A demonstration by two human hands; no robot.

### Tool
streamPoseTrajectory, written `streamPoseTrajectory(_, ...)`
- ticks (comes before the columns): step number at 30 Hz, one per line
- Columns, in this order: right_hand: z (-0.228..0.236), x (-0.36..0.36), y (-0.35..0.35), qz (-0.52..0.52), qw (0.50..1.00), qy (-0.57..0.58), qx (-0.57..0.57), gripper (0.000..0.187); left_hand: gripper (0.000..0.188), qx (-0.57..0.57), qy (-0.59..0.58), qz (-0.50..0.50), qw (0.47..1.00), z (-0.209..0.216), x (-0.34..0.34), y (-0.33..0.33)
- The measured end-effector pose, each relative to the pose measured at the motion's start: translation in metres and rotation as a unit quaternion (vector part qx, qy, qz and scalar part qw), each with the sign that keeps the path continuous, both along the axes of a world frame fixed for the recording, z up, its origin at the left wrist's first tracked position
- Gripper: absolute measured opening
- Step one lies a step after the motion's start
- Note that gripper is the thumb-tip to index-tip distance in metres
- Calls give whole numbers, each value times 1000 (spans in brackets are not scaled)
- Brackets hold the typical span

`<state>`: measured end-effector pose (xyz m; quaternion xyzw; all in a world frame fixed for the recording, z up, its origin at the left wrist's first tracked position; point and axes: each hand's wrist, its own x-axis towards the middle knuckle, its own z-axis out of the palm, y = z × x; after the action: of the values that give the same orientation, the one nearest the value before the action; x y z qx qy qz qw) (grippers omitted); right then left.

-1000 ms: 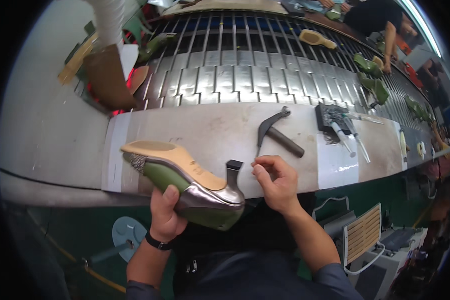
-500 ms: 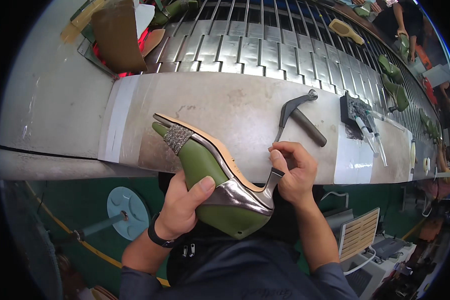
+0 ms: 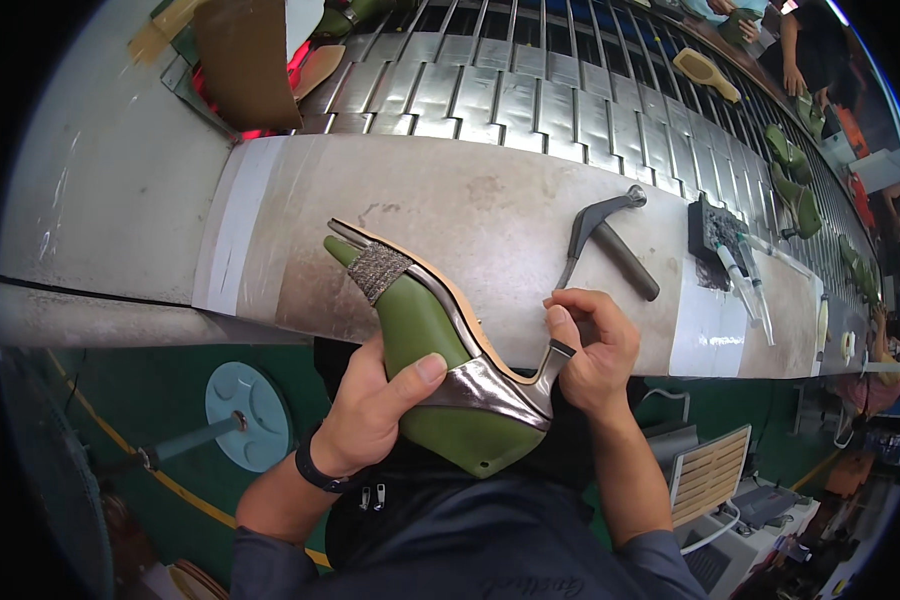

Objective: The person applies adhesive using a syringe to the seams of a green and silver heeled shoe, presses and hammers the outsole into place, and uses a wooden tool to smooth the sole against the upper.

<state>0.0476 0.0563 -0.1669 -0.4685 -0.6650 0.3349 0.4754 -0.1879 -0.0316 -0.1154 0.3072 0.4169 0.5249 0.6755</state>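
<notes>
A high-heeled shoe (image 3: 492,387) with metallic silver sides and a glittery toe band is fitted on a green shoe last (image 3: 422,322). Wrapped round the last from below, my left hand (image 3: 375,400) holds both in front of the bench, its thumb on the green side. The tan sole edge faces up and right, the toe points to the upper left. Beside the slim heel is my right hand (image 3: 598,352), thumb and forefinger pinched together; what they hold, if anything, is too small to make out. A hammer (image 3: 622,258) lies just beyond those fingertips.
The pale bench (image 3: 450,200) borders a slatted metal conveyor (image 3: 530,100). A dark block (image 3: 715,235) and syringe-like tubes (image 3: 745,280) lie right. Green lasts (image 3: 792,185) and a tan sole-shaped piece (image 3: 705,72) rest on the conveyor. A brown board (image 3: 245,65) stands left; co-workers' hands show far right.
The shoe and last have shifted slightly right, with the toe tilted a little more upright. My right hand keeps its pinch by the heel. The view has shifted a little.
</notes>
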Motion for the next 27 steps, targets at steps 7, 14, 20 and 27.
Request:
streamPoseTrajectory(7, 4, 2, -4, 14, 998, 28, -45, 13, 42, 3, 26, -13, 1000, 0, -2, -4)
streamPoseTrajectory(14, 48, 16, -13, 223, 890, 196, -346, 13, 52, 23, 119, -67, 990, -2, -13, -6)
streamPoseTrajectory(20, 72, 14, -12, 340, 865, 47, -365, 10, 60, 12, 187, -140, 972, 14, -9, -3)
streamPoseTrajectory(27, 66, 15, -20, 339, 847, 33, -407, 13, 62, -12, 167, -157, 973, 12, -1, -4)
